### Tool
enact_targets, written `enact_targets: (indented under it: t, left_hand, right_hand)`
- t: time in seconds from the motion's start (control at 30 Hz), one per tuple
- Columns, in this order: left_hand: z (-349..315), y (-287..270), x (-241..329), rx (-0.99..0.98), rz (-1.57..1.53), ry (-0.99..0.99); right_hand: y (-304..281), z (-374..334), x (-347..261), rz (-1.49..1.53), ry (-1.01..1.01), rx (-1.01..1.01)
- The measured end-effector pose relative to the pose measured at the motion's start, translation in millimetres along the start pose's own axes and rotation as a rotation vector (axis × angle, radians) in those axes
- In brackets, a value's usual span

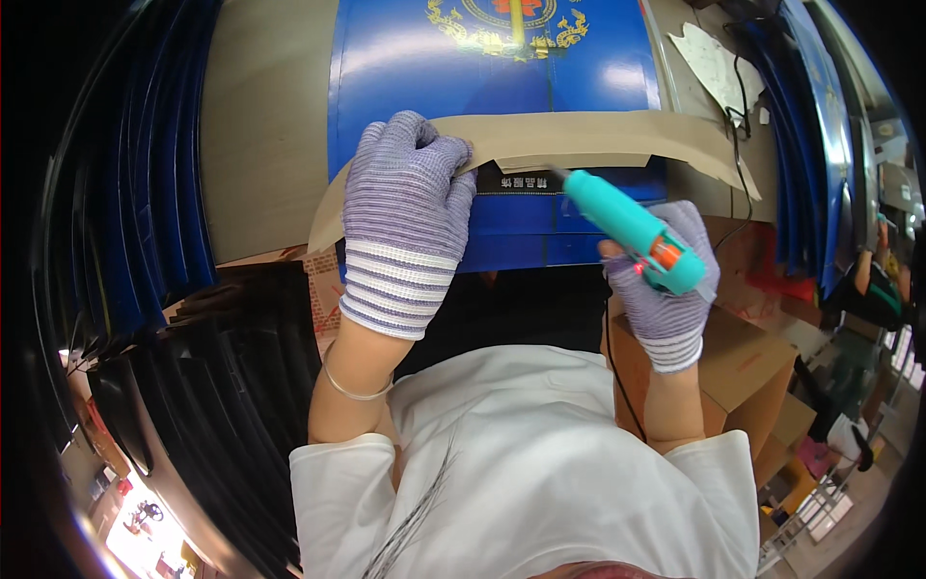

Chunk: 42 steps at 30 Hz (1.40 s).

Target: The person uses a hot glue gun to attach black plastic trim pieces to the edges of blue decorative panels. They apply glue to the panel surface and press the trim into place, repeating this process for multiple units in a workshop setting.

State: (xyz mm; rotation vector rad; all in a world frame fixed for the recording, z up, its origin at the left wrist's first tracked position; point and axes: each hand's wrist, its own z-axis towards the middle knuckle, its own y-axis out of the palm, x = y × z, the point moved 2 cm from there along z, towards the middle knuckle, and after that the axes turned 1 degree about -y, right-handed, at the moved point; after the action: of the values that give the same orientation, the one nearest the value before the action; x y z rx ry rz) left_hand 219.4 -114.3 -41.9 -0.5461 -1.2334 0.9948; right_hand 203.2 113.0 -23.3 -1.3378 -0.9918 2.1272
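Observation:
My left hand, in a purple-and-white striped knit glove, pinches the long curved tan cardboard strip near its left part. The strip arcs across a glossy blue printed sheet with a gold and red emblem. Under the strip's near edge shows a black label with pale print. Wrapped round a teal hot glue gun with an orange part is my gloved right hand. The gun's dark nozzle points up and left, close to the strip's near edge; whether it touches cannot be made out.
The grey worktable lies under the sheet. Stacks of blue panels stand at the left, and more blue panels at the right. Black pieces are piled lower left. A cable and cardboard boxes are at the right.

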Motion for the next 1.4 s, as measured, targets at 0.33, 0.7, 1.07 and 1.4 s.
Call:
enact_targets:
  t: [0.33,0.7,1.07,1.4]
  left_hand:
    - [2.1,0.0,0.4,-0.034,0.029,-0.010]
    - [1.7,-0.7,-0.4,-0.038,-0.048,-0.066]
    - [2.1,1.5,0.1,-0.006,-0.039,-0.031]
    - [4.9,-0.6,3.6,-0.012,-0.021,-0.027]
  right_hand:
    - [3.1,1.2,-8.7,0.020,-0.067,0.016]
    - [-26.5,-12.6,18.2,0.147,0.185,0.160]
    - [-19.6,-9.3,15.6,-0.164,-0.016,0.117]
    - [-17.4,-0.9,5.3,-0.104,-0.174,0.081]
